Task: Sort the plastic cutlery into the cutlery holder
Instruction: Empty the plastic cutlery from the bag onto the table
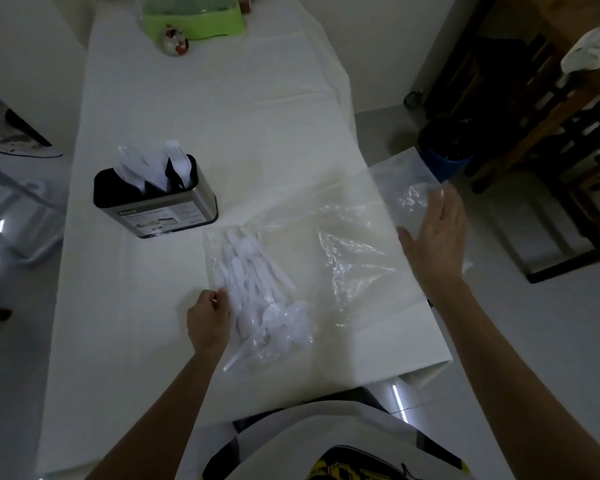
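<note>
The long white table (194, 98) is bare in the middle and far part, so a hand can pass there. The black and silver metal cutlery holder (160, 199) stands at the left. A clear crinkly plastic bag (347, 258) covers the near right.

Hidden, cut off, unclear

Cutlery pile (257, 292): white pieces overlap under a clear bag (343, 258); types and count unreadable. Left hand (208, 320): fingertips buried in pile, grasp cannot be told. Holder (155, 195): label print too small to read, lower cutlery hidden inside. Green tray (194, 24): cut by top edge. Torso cut by bottom edge.
</note>
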`<state>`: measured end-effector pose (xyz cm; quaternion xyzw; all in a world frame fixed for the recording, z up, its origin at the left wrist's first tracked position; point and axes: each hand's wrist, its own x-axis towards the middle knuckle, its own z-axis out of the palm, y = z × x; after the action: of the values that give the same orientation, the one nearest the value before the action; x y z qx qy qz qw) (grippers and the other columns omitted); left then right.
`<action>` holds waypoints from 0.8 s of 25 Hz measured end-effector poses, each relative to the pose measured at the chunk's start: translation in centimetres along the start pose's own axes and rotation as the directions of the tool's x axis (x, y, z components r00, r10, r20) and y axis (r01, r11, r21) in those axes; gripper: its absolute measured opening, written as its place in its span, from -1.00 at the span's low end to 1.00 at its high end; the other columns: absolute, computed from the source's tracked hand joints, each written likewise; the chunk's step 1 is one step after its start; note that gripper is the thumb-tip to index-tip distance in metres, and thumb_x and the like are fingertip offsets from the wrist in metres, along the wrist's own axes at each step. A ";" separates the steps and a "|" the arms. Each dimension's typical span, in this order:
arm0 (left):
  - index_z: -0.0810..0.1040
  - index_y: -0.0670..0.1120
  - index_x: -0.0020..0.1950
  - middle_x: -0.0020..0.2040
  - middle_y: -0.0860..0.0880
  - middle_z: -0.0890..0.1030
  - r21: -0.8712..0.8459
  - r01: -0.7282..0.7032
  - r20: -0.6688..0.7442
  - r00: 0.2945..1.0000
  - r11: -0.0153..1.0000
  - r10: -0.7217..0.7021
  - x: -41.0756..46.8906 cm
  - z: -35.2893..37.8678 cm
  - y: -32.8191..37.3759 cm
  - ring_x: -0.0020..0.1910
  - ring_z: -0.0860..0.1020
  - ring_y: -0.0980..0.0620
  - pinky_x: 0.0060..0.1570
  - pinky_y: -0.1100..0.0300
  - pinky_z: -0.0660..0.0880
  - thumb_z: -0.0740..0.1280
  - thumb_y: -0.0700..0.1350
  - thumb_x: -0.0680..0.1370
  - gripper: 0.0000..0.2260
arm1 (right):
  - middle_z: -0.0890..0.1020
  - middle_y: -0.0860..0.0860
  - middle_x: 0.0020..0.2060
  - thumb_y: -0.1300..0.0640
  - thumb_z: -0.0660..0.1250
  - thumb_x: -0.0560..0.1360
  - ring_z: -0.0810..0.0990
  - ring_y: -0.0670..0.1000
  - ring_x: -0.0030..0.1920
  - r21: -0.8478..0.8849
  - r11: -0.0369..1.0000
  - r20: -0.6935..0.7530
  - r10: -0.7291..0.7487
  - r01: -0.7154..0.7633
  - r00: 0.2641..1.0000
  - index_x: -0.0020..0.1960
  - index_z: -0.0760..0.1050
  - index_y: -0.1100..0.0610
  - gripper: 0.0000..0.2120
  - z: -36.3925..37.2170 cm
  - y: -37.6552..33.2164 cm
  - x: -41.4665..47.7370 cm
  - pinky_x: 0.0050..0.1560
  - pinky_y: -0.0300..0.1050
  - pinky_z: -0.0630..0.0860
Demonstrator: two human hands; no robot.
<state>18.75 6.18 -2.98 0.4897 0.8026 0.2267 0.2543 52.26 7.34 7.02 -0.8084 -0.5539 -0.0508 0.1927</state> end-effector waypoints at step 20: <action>0.57 -0.21 -0.10 -0.27 -0.17 0.66 -0.173 0.176 0.586 0.809 0.969 -0.042 6.7 -3.5 -0.6 -0.40 0.66 -0.09 -0.45 0.11 0.60 0.41 -0.01 0.48 -0.75 | 0.25 0.27 0.45 -0.10 0.40 0.40 0.22 0.24 0.46 0.168 0.984 0.519 -0.143 0.063 0.843 0.46 0.11 0.32 -0.15 10.3 -20.4 -20.1 0.41 0.13 0.18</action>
<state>13.54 11.58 -1.95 0.4569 0.6844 0.1395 0.5507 24.53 -0.12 -3.22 -0.7440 -0.6304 0.2035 0.0876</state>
